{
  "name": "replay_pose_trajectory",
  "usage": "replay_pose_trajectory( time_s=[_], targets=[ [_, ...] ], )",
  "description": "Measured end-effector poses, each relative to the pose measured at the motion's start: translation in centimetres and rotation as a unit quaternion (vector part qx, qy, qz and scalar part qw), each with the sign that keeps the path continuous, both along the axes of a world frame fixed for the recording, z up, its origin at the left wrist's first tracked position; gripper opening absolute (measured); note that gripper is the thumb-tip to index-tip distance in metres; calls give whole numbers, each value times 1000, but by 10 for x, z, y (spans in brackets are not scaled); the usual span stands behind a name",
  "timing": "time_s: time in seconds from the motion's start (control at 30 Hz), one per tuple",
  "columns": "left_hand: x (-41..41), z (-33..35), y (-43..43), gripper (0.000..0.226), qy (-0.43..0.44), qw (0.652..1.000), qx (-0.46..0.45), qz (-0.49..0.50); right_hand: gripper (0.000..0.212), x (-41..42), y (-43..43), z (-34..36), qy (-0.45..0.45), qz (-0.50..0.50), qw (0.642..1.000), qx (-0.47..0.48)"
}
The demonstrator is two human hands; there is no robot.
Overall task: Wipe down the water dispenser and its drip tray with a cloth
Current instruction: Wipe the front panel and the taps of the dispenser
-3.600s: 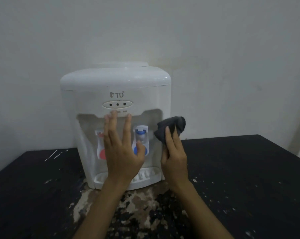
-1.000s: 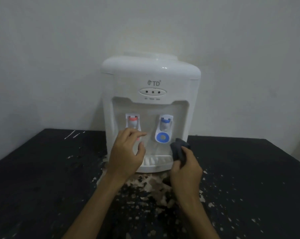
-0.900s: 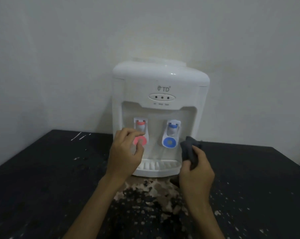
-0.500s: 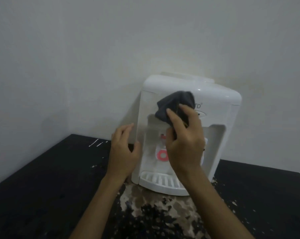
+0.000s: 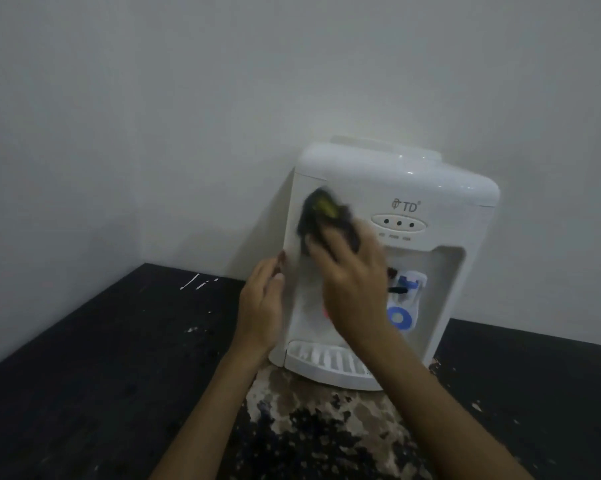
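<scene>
Dark cloth (image 5: 326,216), soft and bunched, sat gripped in your right hand (image 5: 356,285), pressed to the dispenser (image 5: 430,188) front. Your left hand (image 5: 262,306), fingers loose, steadied its side; the plastic body looked light and slippery. The drip tray (image 5: 326,362) lay below both hands.

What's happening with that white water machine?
A person is wiping the water dispenser on a black table. Their right hand holds a dark cloth against the upper left of its front, while the left hand rests on its left side. The drip tray is below, away from the cloth.
</scene>
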State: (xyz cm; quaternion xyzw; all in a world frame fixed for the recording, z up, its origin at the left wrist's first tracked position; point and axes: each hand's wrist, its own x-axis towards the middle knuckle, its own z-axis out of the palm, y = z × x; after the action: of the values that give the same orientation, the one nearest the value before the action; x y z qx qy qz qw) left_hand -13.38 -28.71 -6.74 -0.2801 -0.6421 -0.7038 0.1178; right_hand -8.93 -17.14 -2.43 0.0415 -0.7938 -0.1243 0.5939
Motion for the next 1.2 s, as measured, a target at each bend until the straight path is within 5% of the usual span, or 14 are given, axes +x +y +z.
replay_pose_trajectory(
  time_s=[0.1, 0.3, 0.53, 0.7, 0.9, 1.1, 1.2],
  targets=[
    [-6, -2, -3, 42, -43, 997, 36, -47, 28, 0, 0, -15, -55, 6, 998, 21],
    [-8, -4, -6, 44, -68, 991, 90, -73, 29, -6, -4, 3, 22, 50, 998, 8],
    [-19, 1, -16, 58, -169, 957, 187, -141, 34, -12, -21, -42, -150, 15, 987, 47],
    [-21, -2, -13, 57, -165, 972, 123, -113, 28, 9, -27, -90, -260, -17, 963, 74],
    [-17, -3, -10, 52, -148, 979, 87, -114, 35, 5, -21, -92, -205, -4, 978, 21],
    [-16, -1, -12, 59, -143, 983, 66, -99, 31, 18, -11, -129, -365, 25, 925, 108],
    [-15, -1, -10, 57, -144, 984, 63, -87, 29, 15, -16, -120, -334, 23, 940, 63]
  ],
)
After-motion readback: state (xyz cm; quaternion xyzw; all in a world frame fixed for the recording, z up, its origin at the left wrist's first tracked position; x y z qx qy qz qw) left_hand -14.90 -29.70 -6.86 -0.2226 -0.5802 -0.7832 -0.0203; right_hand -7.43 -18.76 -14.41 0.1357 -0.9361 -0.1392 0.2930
